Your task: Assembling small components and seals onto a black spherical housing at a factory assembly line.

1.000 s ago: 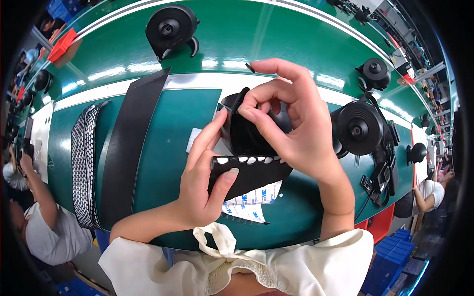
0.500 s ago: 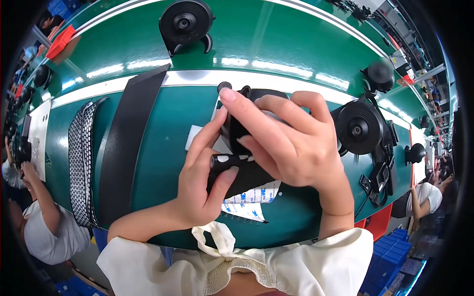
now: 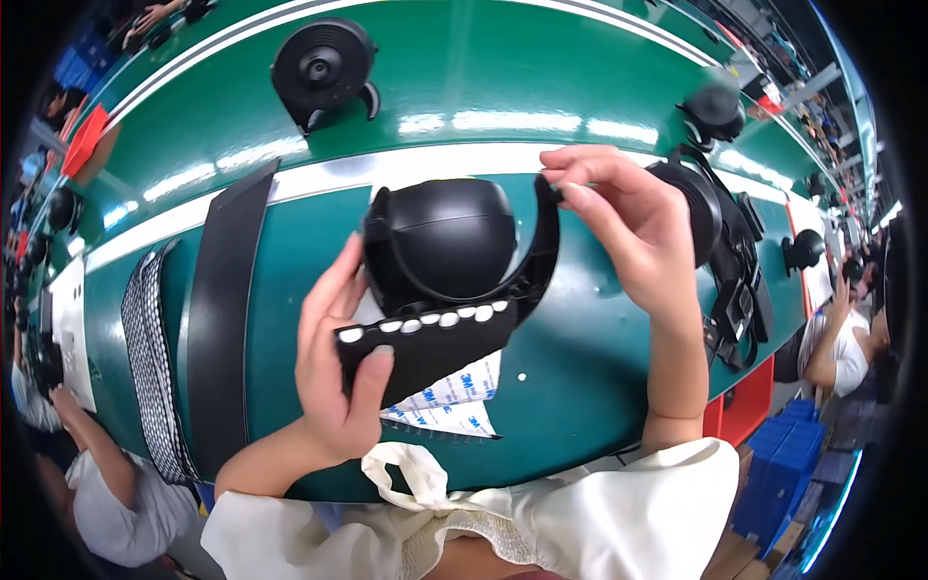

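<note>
In front of me is a black dome-shaped device (image 3: 454, 237) with a curved bracket arm (image 3: 541, 246) rising on its right. My left hand (image 3: 338, 372) is closed round a black sheet (image 3: 435, 353) that has a row of white oval spots along its upper edge. Its thumb presses on the sheet's face, while the fingers run up behind it beside the device's left side. At the arm's upper tip my right hand (image 3: 638, 217) pinches with thumb and fingertips; whether a small piece is between them is hidden. White backing paper with blue print (image 3: 454, 401) shows below the sheet.
On the left lie a long black strip (image 3: 227, 309) and a white-dotted strip (image 3: 155, 358). Another round black device (image 3: 324, 68) stands on the far green surface. Beyond my right hand are a black device (image 3: 691, 208) and black straps with buckles (image 3: 739, 300). Co-workers sit on both sides.
My right hand has moved right, from in front of the device to the tip of its curved arm. The dome and the sheet's white spots are now uncovered. My left hand keeps its hold.
</note>
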### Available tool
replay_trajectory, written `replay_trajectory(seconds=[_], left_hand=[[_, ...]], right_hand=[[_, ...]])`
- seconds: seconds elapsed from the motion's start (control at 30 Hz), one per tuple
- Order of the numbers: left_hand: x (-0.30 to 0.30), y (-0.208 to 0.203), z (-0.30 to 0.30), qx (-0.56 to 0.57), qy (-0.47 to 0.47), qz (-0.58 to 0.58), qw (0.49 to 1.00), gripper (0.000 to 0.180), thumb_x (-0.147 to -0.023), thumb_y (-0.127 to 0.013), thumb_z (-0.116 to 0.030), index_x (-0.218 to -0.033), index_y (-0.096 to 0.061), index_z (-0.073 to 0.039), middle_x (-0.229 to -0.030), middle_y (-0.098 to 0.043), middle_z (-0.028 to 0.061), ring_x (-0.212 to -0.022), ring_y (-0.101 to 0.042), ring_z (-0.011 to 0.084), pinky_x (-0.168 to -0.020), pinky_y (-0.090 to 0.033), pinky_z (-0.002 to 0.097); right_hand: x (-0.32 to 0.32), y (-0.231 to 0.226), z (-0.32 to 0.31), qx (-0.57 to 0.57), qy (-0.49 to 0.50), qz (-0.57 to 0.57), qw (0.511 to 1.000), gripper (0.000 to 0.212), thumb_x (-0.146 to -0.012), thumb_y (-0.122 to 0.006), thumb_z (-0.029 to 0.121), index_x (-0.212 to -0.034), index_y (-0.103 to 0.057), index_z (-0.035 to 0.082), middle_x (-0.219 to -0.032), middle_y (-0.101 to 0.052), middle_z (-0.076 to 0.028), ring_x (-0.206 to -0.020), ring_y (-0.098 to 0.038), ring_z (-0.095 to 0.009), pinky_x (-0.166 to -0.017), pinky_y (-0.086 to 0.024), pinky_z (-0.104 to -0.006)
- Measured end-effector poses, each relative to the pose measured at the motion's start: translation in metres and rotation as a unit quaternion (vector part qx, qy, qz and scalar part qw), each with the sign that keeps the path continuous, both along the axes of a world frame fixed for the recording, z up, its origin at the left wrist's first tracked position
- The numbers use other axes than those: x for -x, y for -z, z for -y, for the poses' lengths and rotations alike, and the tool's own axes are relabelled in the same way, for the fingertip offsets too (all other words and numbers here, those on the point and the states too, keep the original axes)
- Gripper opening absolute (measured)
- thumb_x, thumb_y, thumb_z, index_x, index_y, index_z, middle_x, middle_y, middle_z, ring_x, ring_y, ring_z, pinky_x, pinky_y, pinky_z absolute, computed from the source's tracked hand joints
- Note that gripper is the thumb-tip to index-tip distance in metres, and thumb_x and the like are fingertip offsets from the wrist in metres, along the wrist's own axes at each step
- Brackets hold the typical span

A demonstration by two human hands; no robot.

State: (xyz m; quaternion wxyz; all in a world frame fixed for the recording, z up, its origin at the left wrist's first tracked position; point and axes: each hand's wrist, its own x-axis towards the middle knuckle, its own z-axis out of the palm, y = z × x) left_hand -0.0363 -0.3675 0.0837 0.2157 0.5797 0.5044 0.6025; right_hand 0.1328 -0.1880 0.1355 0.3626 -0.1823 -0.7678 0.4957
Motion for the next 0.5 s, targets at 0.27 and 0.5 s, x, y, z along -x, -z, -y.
replay_trajectory(seconds=[0.27,0.5], left_hand=[[0.010,0.001,0.010,0.026,-0.004,0.031,0.999,0.056,-0.088,-0.037,-0.015,-0.126,-0.011,0.017,-0.133,-0.016,0.0290,-0.126,-0.023,0.0356,-0.103,-0.018,0.0397],[0.004,0.001,0.011,0.026,-0.015,0.021,0.999,0.056,-0.088,-0.036,-0.017,-0.125,-0.012,0.017,-0.133,-0.016,0.0295,-0.125,-0.024,0.0361,-0.102,-0.020,0.0401]], right_hand=[[0.010,-0.005,0.008,-0.043,-0.037,0.088,0.995,0.009,-0.080,-0.055,-0.001,-0.086,-0.057,-0.007,-0.091,-0.057,-0.011,-0.084,-0.055,-0.012,-0.076,-0.046,-0.0236],[0.004,0.000,0.011,-0.114,0.016,0.063,0.991,0.008,-0.077,-0.056,-0.005,-0.085,-0.058,-0.007,-0.087,-0.059,-0.011,-0.077,-0.057,-0.011,-0.068,-0.049,-0.0216]])
